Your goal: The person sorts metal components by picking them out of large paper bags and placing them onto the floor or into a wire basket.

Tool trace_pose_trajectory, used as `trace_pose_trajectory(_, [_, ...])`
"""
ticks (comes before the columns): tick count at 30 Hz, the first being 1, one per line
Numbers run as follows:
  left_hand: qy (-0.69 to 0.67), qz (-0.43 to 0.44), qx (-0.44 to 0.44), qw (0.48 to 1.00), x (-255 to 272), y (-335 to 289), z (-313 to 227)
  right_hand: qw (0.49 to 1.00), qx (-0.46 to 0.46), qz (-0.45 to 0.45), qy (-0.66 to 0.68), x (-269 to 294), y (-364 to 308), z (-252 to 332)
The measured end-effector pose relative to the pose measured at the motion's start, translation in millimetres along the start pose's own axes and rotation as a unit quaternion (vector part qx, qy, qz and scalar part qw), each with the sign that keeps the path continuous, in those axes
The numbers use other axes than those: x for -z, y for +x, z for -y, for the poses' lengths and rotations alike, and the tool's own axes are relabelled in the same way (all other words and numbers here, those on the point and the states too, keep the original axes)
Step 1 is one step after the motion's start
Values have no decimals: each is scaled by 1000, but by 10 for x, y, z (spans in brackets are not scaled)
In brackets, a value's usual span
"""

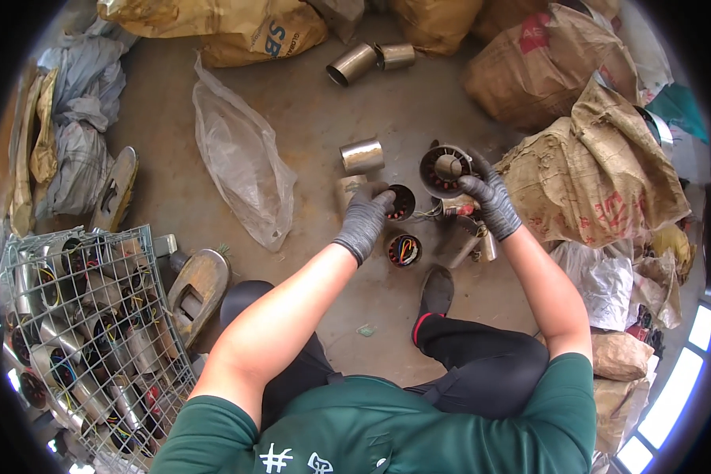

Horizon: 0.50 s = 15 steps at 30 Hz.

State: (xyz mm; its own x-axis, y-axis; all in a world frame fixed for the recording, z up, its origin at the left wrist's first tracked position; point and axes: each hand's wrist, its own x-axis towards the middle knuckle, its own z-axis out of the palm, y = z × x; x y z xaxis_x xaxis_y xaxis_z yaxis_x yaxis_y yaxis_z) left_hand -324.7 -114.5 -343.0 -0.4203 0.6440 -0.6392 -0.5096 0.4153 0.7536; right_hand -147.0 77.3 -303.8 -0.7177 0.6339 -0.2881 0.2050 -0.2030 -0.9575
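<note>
Both my hands wear grey gloves. My left hand (365, 215) is closed on a motor stator (404, 202), a metal cylinder with its dark, slotted end toward me. Its thumb lies at the rim. To the right, my right hand (491, 199) grips a larger stator (445, 170) by its side, with a round metal piece showing in its middle. Just below stands a stator with coloured wires (404, 250) in its opening. Several metal cylinders (458, 241) lie under my right hand, partly hidden by it. A shiny metal sleeve (361, 156) lies beyond my left hand.
At the left is a wire cage (95, 332) full of wired stators. Wooden pieces (197, 292) lie beside it. A clear plastic bag (241, 150) is flat on the floor. Two metal sleeves (352, 63) lie farther off. Brown sacks (592, 174) line the right and far sides.
</note>
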Motion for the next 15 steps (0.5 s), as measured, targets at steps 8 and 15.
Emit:
trace_pose_trajectory(8, [-192,90,172,962,10,32,168,932,-227,-18,281,-455,-447,38])
trace_pose_trajectory(15, [-386,101,143,906,200,-27,211,912,-200,98,345,-722,-579,-216])
